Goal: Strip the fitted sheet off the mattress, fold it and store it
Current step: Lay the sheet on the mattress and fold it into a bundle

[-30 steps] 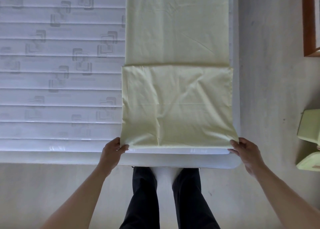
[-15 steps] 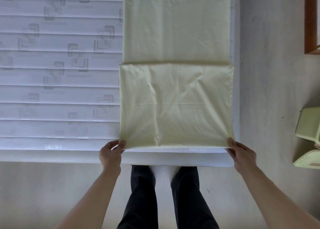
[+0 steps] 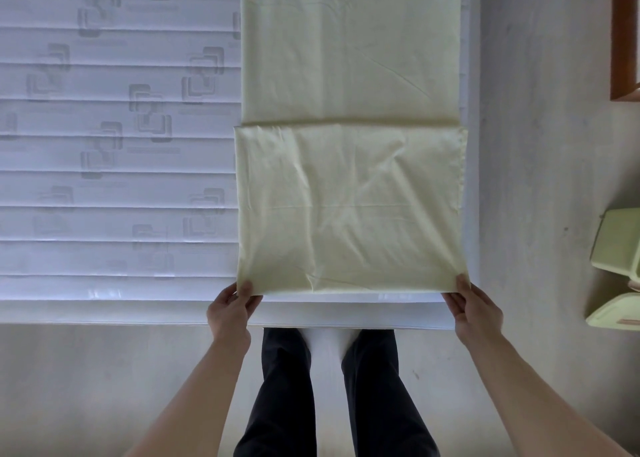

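While the bare mattress (image 3: 114, 165) lay under it, the pale sheet (image 3: 349, 110) ran along its right side, near end folded over. My left hand (image 3: 230, 309) and right hand (image 3: 474, 309) each pinched a near corner.

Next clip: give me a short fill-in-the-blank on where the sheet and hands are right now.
1. The sheet lies on the bare ____.
2. The left hand pinches the sheet's near-left ____.
3. The right hand holds the near-____ corner.
4. The near end is folded over, so the sheet there is ____ layered.

Missing words: mattress; corner; right; double
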